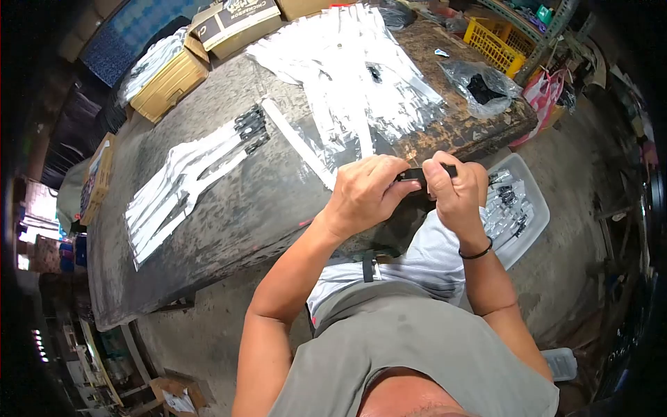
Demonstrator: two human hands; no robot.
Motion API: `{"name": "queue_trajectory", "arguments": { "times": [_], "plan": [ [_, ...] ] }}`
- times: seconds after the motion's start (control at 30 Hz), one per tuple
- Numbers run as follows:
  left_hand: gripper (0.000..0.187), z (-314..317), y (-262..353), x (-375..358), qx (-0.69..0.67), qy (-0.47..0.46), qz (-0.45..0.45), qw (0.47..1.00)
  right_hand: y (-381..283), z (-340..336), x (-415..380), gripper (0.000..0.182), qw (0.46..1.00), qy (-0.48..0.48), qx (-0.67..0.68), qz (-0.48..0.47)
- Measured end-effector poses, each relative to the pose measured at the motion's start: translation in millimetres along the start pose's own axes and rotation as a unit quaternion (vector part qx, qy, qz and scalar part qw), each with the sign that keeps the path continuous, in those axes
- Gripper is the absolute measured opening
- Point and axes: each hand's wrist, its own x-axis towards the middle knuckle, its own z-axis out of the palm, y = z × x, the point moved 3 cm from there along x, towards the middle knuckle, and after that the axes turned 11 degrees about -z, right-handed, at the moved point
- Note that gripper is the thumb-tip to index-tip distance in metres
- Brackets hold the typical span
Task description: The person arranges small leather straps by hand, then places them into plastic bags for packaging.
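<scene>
Grey shirt (424,347) fills the lower middle of the frame, nearest the lens, and both bare forearms rise from it toward the centre. Left hand (361,194) and right hand (455,187) meet just right of centre, each pinched shut on one end of a small black piece (411,174) that sits between them, over the near edge of the dark worktable (229,208). A black band circles the right wrist.

My reading of the risks: the piece is small and held only by fingertips at the table's lip, so a slip could drop it to the concrete floor or into the white tray (535,201) just right of the hands. That tray sits low beside the table and an elbow could knock it. The loose clear strips (347,76) heaped in the upper middle overlap so much that a sleeve or draught could slide some off the far edge.

Counts, as far as they show: two hands, one black piece held, one tray of bagged pieces too jumbled to number. One fanned row of packed knives (187,181) lies left of centre, roughly eight to ten, not separable. One yellow crate (495,43) stands at upper right, one crumpled clear bag (479,87) below it, and at least three cardboard boxes (170,83) at upper left
</scene>
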Motion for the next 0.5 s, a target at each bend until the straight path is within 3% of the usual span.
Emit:
{"name": "queue_trajectory", "arguments": {
  "times": [0.1, 0.23, 0.5],
  "plan": [
    [0.029, 4, 4, 1, 0.006, 0.01, 0.031, 0.999, -17, -14, 16, 0.024, 0.99, -0.113, 0.018, 0.086],
    [0.027, 4, -1, 4, 0.013, 0.029, -0.025, 0.999, -23, -1, 11, 0.028, 0.997, -0.026, -0.069, -0.024],
    [0.029, 8, 1, 6, -0.006, 0.011, 0.0, 1.0, -20, -11, 15, 0.027, 0.999, -0.033, -0.04, -0.007]
  ]
}}
